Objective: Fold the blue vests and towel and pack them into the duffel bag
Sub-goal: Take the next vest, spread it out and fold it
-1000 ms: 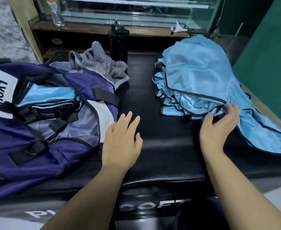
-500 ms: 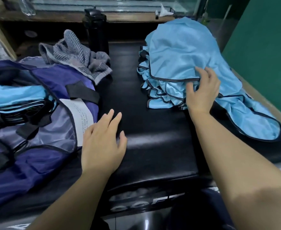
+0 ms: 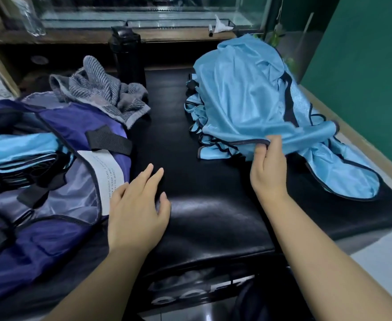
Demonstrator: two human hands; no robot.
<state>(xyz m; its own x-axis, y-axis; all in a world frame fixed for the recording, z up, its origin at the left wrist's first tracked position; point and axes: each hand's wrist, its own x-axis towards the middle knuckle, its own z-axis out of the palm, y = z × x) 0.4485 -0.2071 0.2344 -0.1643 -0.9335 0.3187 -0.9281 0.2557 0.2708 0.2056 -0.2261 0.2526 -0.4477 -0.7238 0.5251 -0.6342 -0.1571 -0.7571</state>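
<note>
Worktop: black, padded, carrying everything.
Duffel bag: navy, lying open at left; folded blue vests already inside.
Vest pile: light blue, heaped at right, well apart from the bag.
Towel: grey striped, crumpled at the bag's far edge, not yet folded.
Bottle: black, upright behind the towel.
Right hand: grip pinching the top vest's dark-trimmed hem, lifting it off the heap.
Left hand: grip wide, fingers relaxed, resting flat on the padding beside the bag, holding nothing.
Step in hand: probably peeling one vest free for folding.
Doing it well: draw only the top layer, spread flat on the bare middle, bring the free hand to the opposite hem.
</note>
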